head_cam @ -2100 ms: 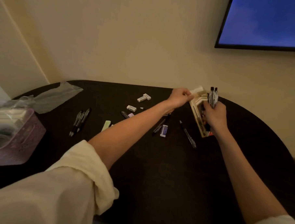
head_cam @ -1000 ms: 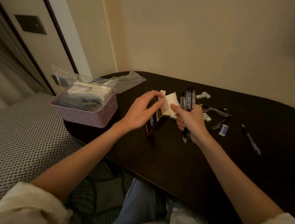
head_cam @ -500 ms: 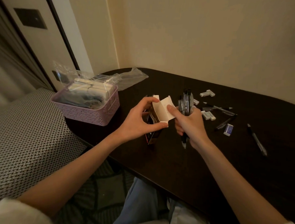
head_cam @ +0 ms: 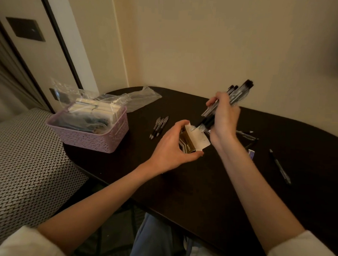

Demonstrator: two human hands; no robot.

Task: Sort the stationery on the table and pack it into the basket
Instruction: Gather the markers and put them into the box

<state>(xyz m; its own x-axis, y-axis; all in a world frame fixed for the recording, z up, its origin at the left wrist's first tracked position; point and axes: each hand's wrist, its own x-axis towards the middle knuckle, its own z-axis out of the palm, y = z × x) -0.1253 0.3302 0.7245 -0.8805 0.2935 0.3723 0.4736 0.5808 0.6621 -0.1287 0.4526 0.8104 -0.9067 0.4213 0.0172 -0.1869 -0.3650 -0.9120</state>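
Right hand (head_cam: 223,118) tips pen bundle (head_cam: 231,99) into box (head_cam: 192,141) gripped by left hand (head_cam: 171,149).

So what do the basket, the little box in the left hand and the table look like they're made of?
Basket: looks like moulded plastic, matt lilac, with a punched lattice wall. Box: thin card, printed gold and dark outside, plain white on its bent-open flap. Table: dark brown with a dull sheen, probably wood or laminate; grain cannot be made out.

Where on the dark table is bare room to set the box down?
Bare: the near dark table strip in front of both hands, and between the lilac plastic basket and the four loose pens. Crowded: behind the right hand, scattered pens and a small eraser.
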